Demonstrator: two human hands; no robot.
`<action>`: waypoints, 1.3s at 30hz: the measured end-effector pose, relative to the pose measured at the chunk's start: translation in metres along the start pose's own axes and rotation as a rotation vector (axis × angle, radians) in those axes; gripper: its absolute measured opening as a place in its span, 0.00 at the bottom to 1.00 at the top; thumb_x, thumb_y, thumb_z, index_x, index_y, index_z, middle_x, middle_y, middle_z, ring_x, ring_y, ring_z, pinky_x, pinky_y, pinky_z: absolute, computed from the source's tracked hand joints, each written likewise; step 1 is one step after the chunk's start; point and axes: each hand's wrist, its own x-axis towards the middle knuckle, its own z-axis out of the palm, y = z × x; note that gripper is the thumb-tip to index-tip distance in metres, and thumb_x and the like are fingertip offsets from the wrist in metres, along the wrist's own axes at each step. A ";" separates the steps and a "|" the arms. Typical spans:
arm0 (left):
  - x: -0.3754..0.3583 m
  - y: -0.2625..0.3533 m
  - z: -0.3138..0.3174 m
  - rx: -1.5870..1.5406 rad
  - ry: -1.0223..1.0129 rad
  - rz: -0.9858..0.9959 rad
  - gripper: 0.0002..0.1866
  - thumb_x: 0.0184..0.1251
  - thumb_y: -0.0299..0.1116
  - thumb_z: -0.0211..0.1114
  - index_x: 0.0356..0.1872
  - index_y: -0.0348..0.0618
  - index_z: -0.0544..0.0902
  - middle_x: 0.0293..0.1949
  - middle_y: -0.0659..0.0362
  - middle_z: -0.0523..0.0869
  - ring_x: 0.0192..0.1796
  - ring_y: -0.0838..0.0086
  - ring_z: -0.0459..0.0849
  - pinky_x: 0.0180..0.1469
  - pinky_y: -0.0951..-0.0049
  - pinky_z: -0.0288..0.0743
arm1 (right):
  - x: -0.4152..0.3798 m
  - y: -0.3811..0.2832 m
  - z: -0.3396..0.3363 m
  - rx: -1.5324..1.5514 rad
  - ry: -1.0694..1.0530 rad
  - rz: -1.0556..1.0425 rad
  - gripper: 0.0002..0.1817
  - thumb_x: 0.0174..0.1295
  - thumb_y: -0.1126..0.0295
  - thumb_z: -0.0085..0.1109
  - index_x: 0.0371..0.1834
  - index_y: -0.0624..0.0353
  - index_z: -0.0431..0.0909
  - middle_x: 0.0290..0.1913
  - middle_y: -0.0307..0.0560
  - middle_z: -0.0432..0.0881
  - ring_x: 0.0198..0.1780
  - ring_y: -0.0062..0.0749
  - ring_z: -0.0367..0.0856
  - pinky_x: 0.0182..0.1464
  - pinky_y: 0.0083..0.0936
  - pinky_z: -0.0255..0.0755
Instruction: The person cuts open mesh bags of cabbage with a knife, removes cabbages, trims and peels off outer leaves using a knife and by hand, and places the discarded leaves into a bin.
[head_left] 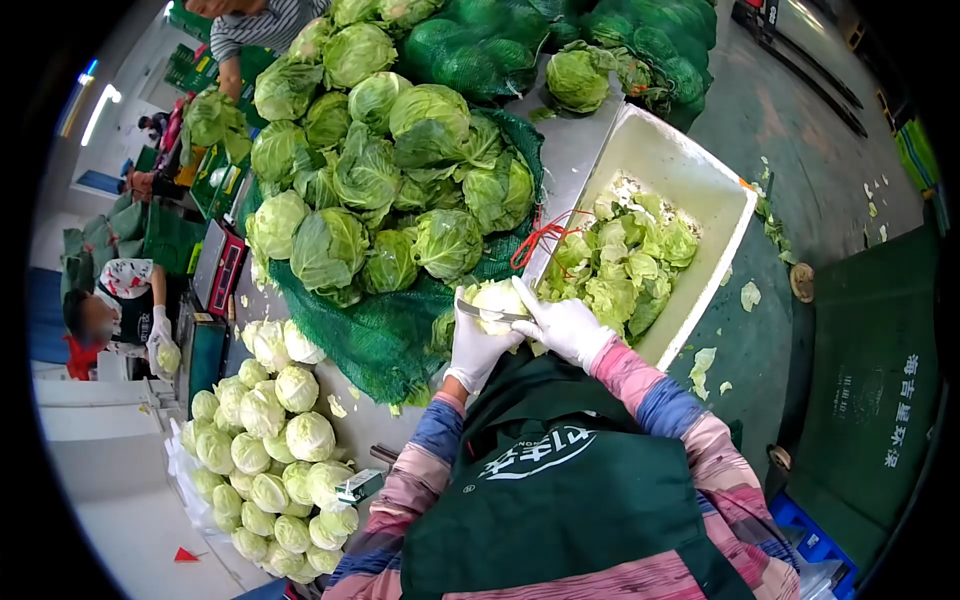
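Both my hands wear white gloves and meet in front of my green apron. My left hand (478, 346) is closed around a pale, trimmed cabbage (497, 297), cupping it from below and the left. In my right hand (562, 326) is a knife (488, 313), its blade lying across the near side of the cabbage; the handle is hidden by the glove. Just right of my hands stands a white foam box (722, 232) with loose cabbage leaves (625, 262) inside. Beyond my hands, untrimmed cabbages (370, 165) are heaped on an opened green mesh sack (350, 335).
Pale trimmed cabbages (262, 410) are piled at the left. Red string (545, 240) hangs over the box's edge. Full mesh sacks (475, 45) lie at the back. A scale (226, 270) stands left, near a gloved co-worker (130, 300). Another person (255, 30) holds a cabbage. Leaf scraps (703, 370) litter the floor.
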 end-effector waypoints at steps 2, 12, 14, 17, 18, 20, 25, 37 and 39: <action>0.006 -0.014 -0.001 0.060 -0.077 0.061 0.59 0.44 0.30 0.80 0.71 0.30 0.45 0.62 0.47 0.72 0.62 0.65 0.76 0.65 0.68 0.70 | 0.002 0.003 0.001 -0.036 -0.002 -0.035 0.40 0.70 0.42 0.42 0.78 0.54 0.45 0.27 0.54 0.83 0.26 0.50 0.82 0.28 0.44 0.74; -0.001 0.008 0.008 0.350 0.063 0.012 0.63 0.36 0.35 0.83 0.71 0.28 0.47 0.62 0.42 0.68 0.66 0.54 0.69 0.69 0.61 0.63 | 0.013 -0.001 -0.003 -0.046 -0.079 0.197 0.31 0.71 0.44 0.42 0.74 0.39 0.59 0.31 0.55 0.85 0.31 0.51 0.84 0.35 0.43 0.77; -0.020 0.010 0.009 0.522 0.062 0.113 0.66 0.34 0.35 0.84 0.72 0.28 0.46 0.65 0.39 0.62 0.68 0.49 0.64 0.70 0.61 0.62 | 0.022 0.029 0.000 0.577 0.413 0.408 0.25 0.70 0.44 0.42 0.65 0.40 0.74 0.40 0.56 0.85 0.42 0.53 0.83 0.44 0.42 0.75; -0.024 -0.006 -0.004 0.372 0.044 0.122 0.67 0.34 0.34 0.84 0.73 0.29 0.43 0.66 0.40 0.61 0.69 0.53 0.64 0.71 0.62 0.60 | 0.002 0.065 0.000 0.379 0.251 0.664 0.25 0.69 0.43 0.44 0.57 0.42 0.81 0.44 0.56 0.84 0.48 0.54 0.81 0.50 0.41 0.73; -0.025 -0.014 -0.006 0.225 0.081 0.096 0.66 0.35 0.33 0.84 0.73 0.29 0.44 0.66 0.41 0.62 0.69 0.56 0.65 0.71 0.63 0.61 | -0.008 0.079 0.010 0.395 0.318 0.704 0.25 0.69 0.42 0.44 0.58 0.41 0.80 0.43 0.56 0.85 0.46 0.54 0.82 0.49 0.42 0.73; -0.023 0.000 -0.008 0.013 0.094 0.027 0.65 0.37 0.31 0.84 0.73 0.30 0.44 0.67 0.43 0.62 0.68 0.60 0.67 0.69 0.65 0.64 | -0.024 0.097 0.011 0.269 0.242 0.853 0.30 0.68 0.42 0.46 0.67 0.45 0.71 0.37 0.64 0.84 0.41 0.55 0.83 0.45 0.43 0.75; -0.017 -0.002 0.000 0.107 0.065 0.095 0.63 0.38 0.29 0.83 0.73 0.31 0.46 0.64 0.44 0.68 0.64 0.64 0.72 0.66 0.67 0.69 | -0.018 -0.006 -0.006 0.514 0.222 0.414 0.53 0.56 0.40 0.62 0.78 0.53 0.46 0.53 0.62 0.81 0.50 0.53 0.82 0.52 0.36 0.75; -0.027 0.050 -0.022 0.111 0.008 0.148 0.58 0.37 0.27 0.83 0.70 0.35 0.53 0.63 0.48 0.68 0.64 0.63 0.72 0.67 0.66 0.68 | -0.023 0.028 -0.033 1.133 0.203 0.404 0.07 0.59 0.75 0.60 0.38 0.68 0.81 0.33 0.45 0.85 0.24 0.21 0.81 0.31 0.19 0.78; -0.030 0.059 -0.021 -0.233 0.021 -0.017 0.55 0.38 0.29 0.83 0.69 0.36 0.55 0.62 0.47 0.68 0.63 0.63 0.72 0.67 0.66 0.68 | -0.023 0.045 -0.036 1.087 0.313 0.489 0.14 0.58 0.68 0.64 0.43 0.66 0.82 0.34 0.47 0.85 0.27 0.23 0.83 0.33 0.21 0.78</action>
